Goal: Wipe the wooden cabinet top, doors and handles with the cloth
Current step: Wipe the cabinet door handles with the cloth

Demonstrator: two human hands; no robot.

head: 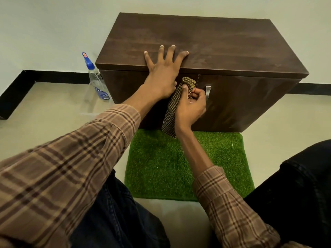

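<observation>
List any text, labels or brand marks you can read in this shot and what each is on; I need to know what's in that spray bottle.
Nothing can be read.
Spray bottle: blue label near its base, print too small and blurred.
Spray bottle's nozzle: orange tag, marks too blurred.
Cabinet, cloth, green mat: no text visible.
</observation>
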